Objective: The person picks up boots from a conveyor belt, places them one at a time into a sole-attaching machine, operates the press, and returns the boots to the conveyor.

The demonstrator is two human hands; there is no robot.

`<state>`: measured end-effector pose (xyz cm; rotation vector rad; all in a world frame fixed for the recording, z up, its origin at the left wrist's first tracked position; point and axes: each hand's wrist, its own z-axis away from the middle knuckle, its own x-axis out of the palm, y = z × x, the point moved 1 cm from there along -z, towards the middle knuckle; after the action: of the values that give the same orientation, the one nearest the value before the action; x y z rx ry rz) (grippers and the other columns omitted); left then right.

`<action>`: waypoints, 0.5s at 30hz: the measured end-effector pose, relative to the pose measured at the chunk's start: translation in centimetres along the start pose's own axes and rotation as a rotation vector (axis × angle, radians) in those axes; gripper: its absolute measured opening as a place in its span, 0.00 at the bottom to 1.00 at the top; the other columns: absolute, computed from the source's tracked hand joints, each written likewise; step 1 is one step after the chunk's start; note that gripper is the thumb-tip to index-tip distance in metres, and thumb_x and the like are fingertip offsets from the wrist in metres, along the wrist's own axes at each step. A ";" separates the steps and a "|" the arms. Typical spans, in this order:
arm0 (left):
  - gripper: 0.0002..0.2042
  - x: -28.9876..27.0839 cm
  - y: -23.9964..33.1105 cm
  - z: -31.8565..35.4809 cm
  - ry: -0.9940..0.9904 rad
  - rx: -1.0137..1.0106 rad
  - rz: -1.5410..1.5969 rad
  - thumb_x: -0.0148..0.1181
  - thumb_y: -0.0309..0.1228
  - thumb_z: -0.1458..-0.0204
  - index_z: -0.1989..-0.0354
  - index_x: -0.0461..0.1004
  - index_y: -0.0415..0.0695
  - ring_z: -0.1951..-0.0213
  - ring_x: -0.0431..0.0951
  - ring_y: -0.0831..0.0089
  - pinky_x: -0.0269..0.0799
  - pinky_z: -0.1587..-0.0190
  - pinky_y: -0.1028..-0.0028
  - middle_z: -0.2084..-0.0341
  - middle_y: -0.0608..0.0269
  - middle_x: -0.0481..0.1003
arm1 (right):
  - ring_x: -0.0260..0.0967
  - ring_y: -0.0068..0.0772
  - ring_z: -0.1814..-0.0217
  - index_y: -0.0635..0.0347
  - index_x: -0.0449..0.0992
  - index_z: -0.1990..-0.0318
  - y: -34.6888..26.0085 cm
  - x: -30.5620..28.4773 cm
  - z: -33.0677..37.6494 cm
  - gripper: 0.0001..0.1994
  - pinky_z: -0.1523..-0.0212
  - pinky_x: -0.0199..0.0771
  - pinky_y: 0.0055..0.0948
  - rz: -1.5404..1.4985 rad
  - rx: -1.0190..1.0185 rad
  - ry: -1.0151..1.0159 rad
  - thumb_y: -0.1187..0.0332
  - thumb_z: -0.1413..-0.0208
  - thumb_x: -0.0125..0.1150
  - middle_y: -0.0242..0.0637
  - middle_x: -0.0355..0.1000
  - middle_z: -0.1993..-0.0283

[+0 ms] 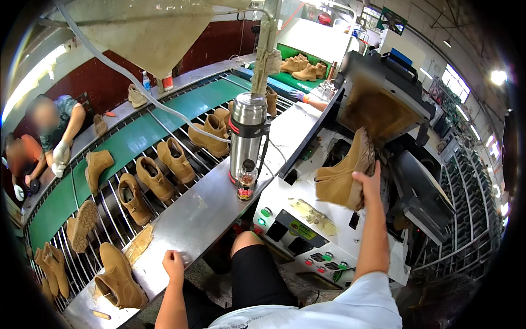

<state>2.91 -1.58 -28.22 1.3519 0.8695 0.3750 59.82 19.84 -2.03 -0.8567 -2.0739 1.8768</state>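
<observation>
A tan ankle boot (342, 172) is in my right hand (371, 183), raised over the white machine top. My fingers grip it by the lugged sole, which faces right; the boot stands tilted, toe up. My left hand (174, 264) is loosely closed at the edge of the metal table (203, 219), with nothing visible in it. Nearest to that hand on the table are a pair of tan boots (120, 274) and a flattened piece of brown sheet (139, 245).
Several tan boots (156, 178) stand on the roller conveyor (189, 145) with its green belt. A steel flask (246, 137) and a small bottle (247, 181) stand on the table. A dark press-like machine (394, 104) rises beyond the control buttons (327, 256). Co-workers (63, 126) work across the conveyor.
</observation>
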 end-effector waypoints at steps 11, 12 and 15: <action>0.06 -1.6 -5.2 -2.0 0.007 -0.033 -0.139 0.58 0.26 0.51 0.77 0.75 0.36 0.80 0.73 0.74 0.69 0.73 0.74 0.85 0.60 0.74 | 0.64 0.50 0.40 0.61 0.41 0.29 1.0 3.7 -17.2 0.59 0.44 0.68 0.41 0.626 0.184 0.166 0.67 0.73 0.72 0.56 0.61 0.38; 0.06 -1.6 -4.8 -1.8 0.015 -0.033 -0.148 0.58 0.26 0.51 0.77 0.75 0.36 0.80 0.73 0.74 0.69 0.73 0.74 0.85 0.61 0.74 | 0.64 0.50 0.40 0.62 0.41 0.30 1.6 4.4 -17.7 0.59 0.44 0.69 0.41 0.646 0.188 0.167 0.67 0.74 0.72 0.56 0.62 0.38; 0.06 -1.3 -4.3 -1.8 0.025 -0.027 -0.149 0.58 0.25 0.51 0.77 0.75 0.36 0.81 0.71 0.75 0.68 0.74 0.75 0.86 0.61 0.73 | 0.66 0.51 0.41 0.64 0.43 0.31 3.5 5.4 -18.8 0.59 0.45 0.70 0.39 0.743 0.131 0.202 0.67 0.76 0.73 0.57 0.64 0.40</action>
<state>-0.25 -2.13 -31.78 1.2512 0.9759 0.2872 66.25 38.53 -3.52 -1.8752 -1.5987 2.0855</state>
